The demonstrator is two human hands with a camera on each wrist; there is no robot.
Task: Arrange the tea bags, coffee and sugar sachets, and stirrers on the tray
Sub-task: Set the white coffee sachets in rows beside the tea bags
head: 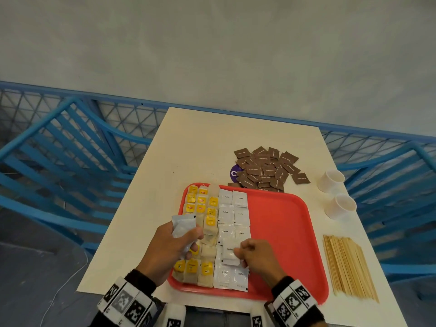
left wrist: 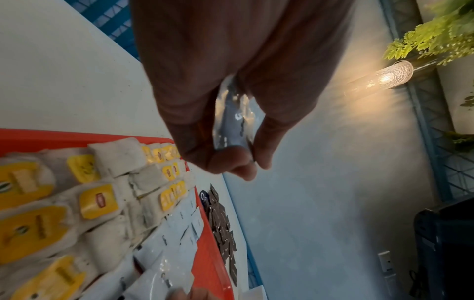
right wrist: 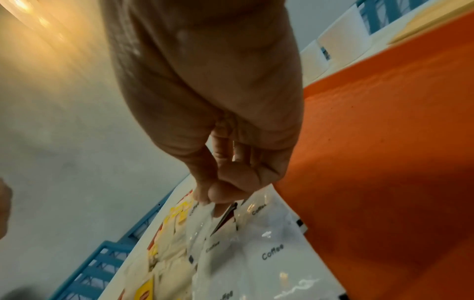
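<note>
Coffee sachets [head: 233, 217] lie in two white columns on the red tray [head: 283, 232], just right of the rows of yellow-tagged tea bags [head: 200, 204]. The left hand [head: 168, 246] hovers over the tea bags, its grip clamped round a small stack of spare sachets [head: 182, 225] — thumb on one side, fingers on the other. The right hand [head: 258, 257] pinches one sachet [head: 230, 252] by its edge, low over the coffee columns. Further right on the counter [head: 200, 147] — brown sugar sachets [head: 269, 169], two white cups [head: 335, 193], wooden stirrers [head: 346, 265].

Head view looks steeply down; both wrist views closely share the tray [head: 283, 232].
</note>
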